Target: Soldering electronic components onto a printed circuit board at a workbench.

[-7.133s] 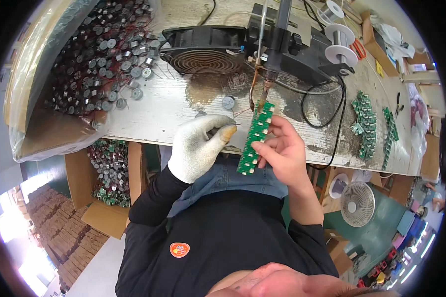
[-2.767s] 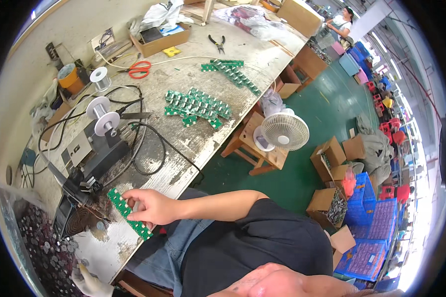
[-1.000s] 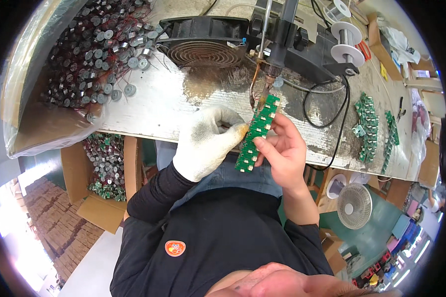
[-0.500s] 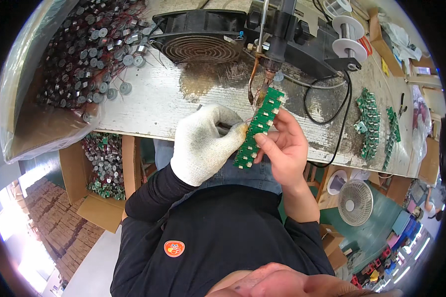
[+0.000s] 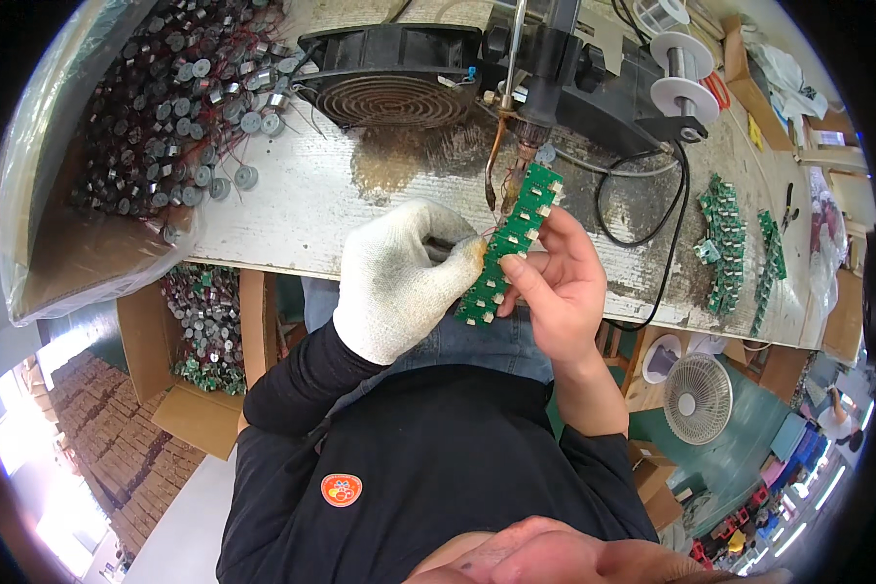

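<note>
A long green circuit board strip (image 5: 513, 243) with a row of small pale connectors is tilted in front of me at the table's near edge. My bare right hand (image 5: 561, 287) grips its right side, thumb on the face. On the board's other side, my left hand (image 5: 399, 277), in a white knit glove, pinches with thumb and fingertips. A thin reddish wire shows at those fingertips; whatever lies inside the glove is hidden. Just beyond the board's far end, the hot end of a mounted soldering iron (image 5: 524, 156) points down, beside a thin copper-coloured tube (image 5: 494, 167).
Many small round metal parts with red wires (image 5: 180, 117) fill the plastic-lined area at left. A black fan (image 5: 389, 83) stands behind. Solder spools (image 5: 683, 73), a black cable (image 5: 686, 214) and more board strips (image 5: 725, 243) are at right. Below left sits a carton (image 5: 146, 336).
The board and both hands have shifted slightly, the board's far end moving a little right and toward the far side. Both grips look the same.
</note>
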`<action>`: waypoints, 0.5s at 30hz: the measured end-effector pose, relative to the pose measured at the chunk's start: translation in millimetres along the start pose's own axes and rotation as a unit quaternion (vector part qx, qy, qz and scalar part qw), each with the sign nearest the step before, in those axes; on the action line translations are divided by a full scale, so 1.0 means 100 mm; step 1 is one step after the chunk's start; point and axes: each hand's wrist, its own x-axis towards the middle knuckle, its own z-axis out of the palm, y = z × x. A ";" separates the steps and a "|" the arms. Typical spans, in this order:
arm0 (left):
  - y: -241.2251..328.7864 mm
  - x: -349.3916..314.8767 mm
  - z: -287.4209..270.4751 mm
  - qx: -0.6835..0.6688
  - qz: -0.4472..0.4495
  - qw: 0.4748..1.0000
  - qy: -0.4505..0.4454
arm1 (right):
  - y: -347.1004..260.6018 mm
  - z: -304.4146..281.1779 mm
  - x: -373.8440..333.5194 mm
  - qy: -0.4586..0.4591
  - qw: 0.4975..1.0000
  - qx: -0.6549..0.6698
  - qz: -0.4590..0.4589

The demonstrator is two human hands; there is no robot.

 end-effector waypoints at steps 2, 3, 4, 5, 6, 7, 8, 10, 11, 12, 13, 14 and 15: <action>-0.02 0.00 0.01 -0.009 0.007 1.000 0.005 | -0.01 0.00 0.01 -0.001 1.000 0.002 -0.002; -0.03 0.00 0.01 -0.018 0.013 1.000 0.010 | -0.02 0.00 0.01 -0.005 1.000 -0.003 -0.001; -0.03 0.01 0.01 -0.018 0.013 1.000 0.010 | -0.02 0.00 0.01 -0.010 1.000 -0.008 -0.001; -0.02 0.01 0.01 -0.009 0.012 1.000 0.007 | -0.02 0.00 0.01 -0.009 1.000 -0.007 -0.001; -0.02 0.01 0.00 0.000 0.010 1.000 0.005 | -0.01 0.01 0.01 -0.004 1.000 -0.006 0.001; -0.05 0.01 0.01 0.000 0.010 1.000 0.005 | 0.00 0.01 0.01 0.002 1.000 -0.004 0.004; -0.09 0.01 0.01 0.005 0.022 1.000 0.009 | 0.00 0.01 0.00 0.002 1.000 -0.005 0.003; -0.09 0.01 0.02 0.010 0.036 0.999 0.014 | 0.00 0.00 0.00 0.000 1.000 -0.010 0.010; -0.08 0.00 0.02 0.006 0.019 1.000 0.014 | 0.01 0.00 -0.01 0.001 1.000 -0.009 0.010; -0.07 0.00 0.02 0.003 0.002 1.000 0.015 | 0.01 0.00 -0.01 0.001 1.000 -0.008 0.008; -0.07 -0.01 0.02 0.003 0.002 1.000 0.014 | 0.02 0.00 -0.02 0.001 1.000 -0.007 0.005; -0.07 -0.01 0.02 0.005 -0.010 1.000 0.011 | 0.02 0.00 -0.02 0.000 1.000 -0.006 0.005; -0.07 -0.02 0.01 0.006 -0.022 1.000 0.008 | 0.02 0.00 -0.02 -0.002 1.000 -0.007 0.009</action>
